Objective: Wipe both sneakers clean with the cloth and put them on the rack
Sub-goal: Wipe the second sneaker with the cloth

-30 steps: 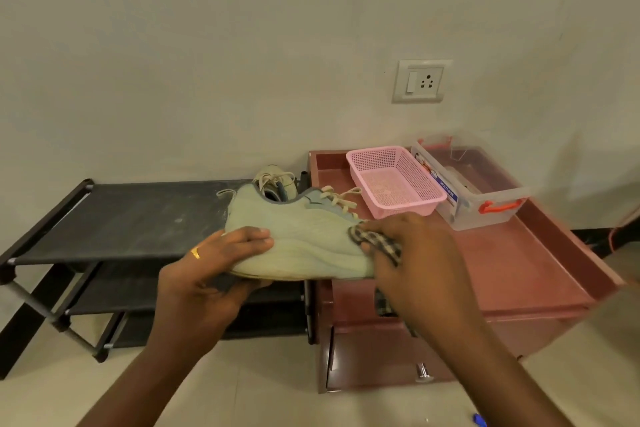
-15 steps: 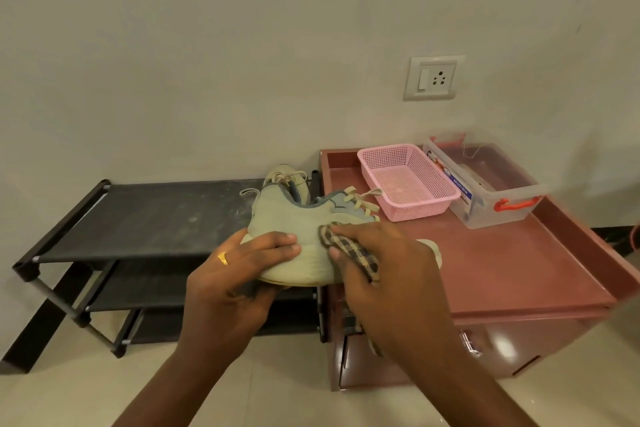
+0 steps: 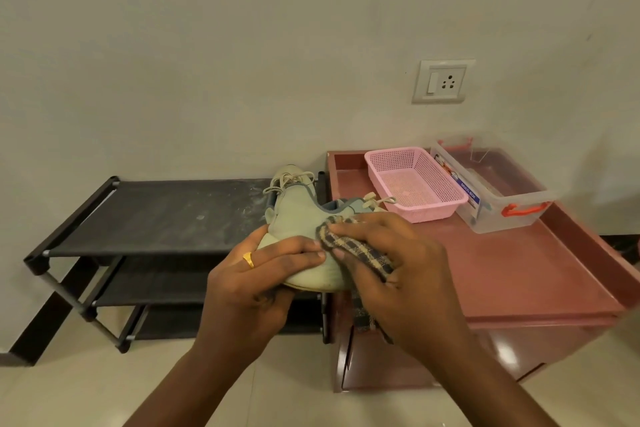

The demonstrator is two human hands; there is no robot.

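Black three-tier rack [image 3: 166, 215] against the wall, top shelf dusty, pale specks toward its right end. Just beside it on the right, a reddish-brown counter [image 3: 502, 270] with a raised rim. At the counter's back: clear plastic box [image 3: 502, 218] with orange handles, and left of it a pink mesh basket [image 3: 415, 184]. Left hand [image 3: 256, 284] grips the held sneaker [image 3: 298, 218] at its heel end, in the air over the seam between rack and counter; its fingers [image 3: 304, 251] lie pressed together across the side, thumb out of sight beneath. Right hand [image 3: 398, 274] covers the toe end, its fingers [image 3: 363, 225] curled and pinching the cloth [image 3: 356, 250] against the upper. Held sneaker: pale grey-green upper, blue-grey collar lining, cream laces, off-white sole edge with dark scuffs, tipped so the sole edge faces the camera. Second sneaker [image 3: 292, 175], same colouring, stands on the rack's top shelf at the far right end, partly hidden behind the held one. Cloth is checked, dark and tan, bunched, a tail hanging below the right palm. Gold ring [image 3: 248, 260] on the left hand.
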